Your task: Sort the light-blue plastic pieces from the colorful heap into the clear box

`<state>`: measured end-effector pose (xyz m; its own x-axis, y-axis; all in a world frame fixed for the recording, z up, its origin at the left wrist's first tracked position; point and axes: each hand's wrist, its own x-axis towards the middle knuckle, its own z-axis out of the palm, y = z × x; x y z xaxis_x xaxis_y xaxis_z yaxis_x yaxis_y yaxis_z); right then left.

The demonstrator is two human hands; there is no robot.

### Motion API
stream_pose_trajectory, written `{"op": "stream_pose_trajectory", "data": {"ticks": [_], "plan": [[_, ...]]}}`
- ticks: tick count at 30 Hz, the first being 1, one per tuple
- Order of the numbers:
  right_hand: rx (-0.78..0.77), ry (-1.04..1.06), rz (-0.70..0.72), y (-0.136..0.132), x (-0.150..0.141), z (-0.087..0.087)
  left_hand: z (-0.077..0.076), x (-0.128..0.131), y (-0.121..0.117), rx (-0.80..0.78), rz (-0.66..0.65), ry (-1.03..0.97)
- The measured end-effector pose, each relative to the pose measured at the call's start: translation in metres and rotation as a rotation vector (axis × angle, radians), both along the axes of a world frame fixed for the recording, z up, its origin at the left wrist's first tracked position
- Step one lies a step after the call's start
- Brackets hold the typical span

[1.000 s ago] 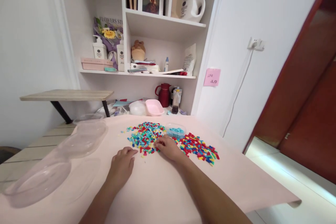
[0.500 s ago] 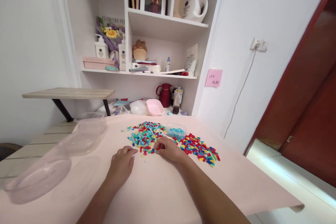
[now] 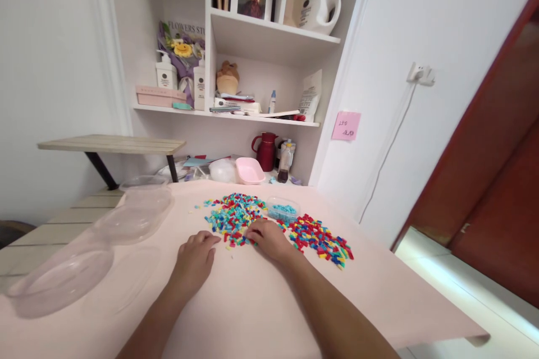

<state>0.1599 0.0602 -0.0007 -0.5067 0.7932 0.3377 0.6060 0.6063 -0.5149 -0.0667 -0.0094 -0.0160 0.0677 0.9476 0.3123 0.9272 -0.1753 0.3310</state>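
Observation:
My left hand (image 3: 195, 259) rests on the pink table covering (image 3: 248, 308) just left of the near edge of a mixed pile of small coloured plastic bricks (image 3: 236, 216). Its fingers are loosely bent, thumb apart, and it holds nothing. At the pile's right front edge lies my right hand (image 3: 272, 240), fingers curled down and pressed together among the bricks; what they hold, if anything, is hidden. Behind the right hand stands a clear plastic tub (image 3: 283, 210) with light-blue bricks inside. A second, mostly red pile of bricks (image 3: 318, 235) spreads to the right of that hand.
Several clear plastic containers (image 3: 63, 275) stand along the table's left side, near a raised wooden shelf (image 3: 112, 145). At the back are a pink basin (image 3: 250, 171), a red jug (image 3: 266, 151) and a bottle of dark liquid (image 3: 285, 162). Shelves (image 3: 265, 31) rise behind.
The view has shifted slightly, so the shelves sit further right. My right hand has worked a little at the pile's edge, its fingers closing more. My left hand has stayed nearly still.

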Motion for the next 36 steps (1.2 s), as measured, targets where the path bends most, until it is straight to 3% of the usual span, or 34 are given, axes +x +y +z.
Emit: {"op": "stream_pose_trajectory", "data": {"ticks": [11, 16, 27, 32, 36], "plan": [[-0.122, 0.132, 0.049, 0.004, 0.006, -0.006, -0.001, 0.000, 0.001, 0.014, -0.004, 0.008], [-0.073, 0.069, 0.028, 0.001, 0.003, -0.005, -0.001, 0.000, 0.001, 0.016, -0.004, 0.014], [0.036, 0.215, 0.068, 0.000, 0.001, 0.000, -0.001, -0.001, 0.002, 0.003, 0.008, 0.041], [0.179, 0.380, -0.053, 0.002, 0.005, 0.011, 0.001, 0.000, 0.001, -0.007, 0.012, 0.038], [0.266, 0.519, -0.232, 0.014, 0.023, 0.018, 0.001, 0.001, 0.003, -0.019, 0.015, 0.039]]}}
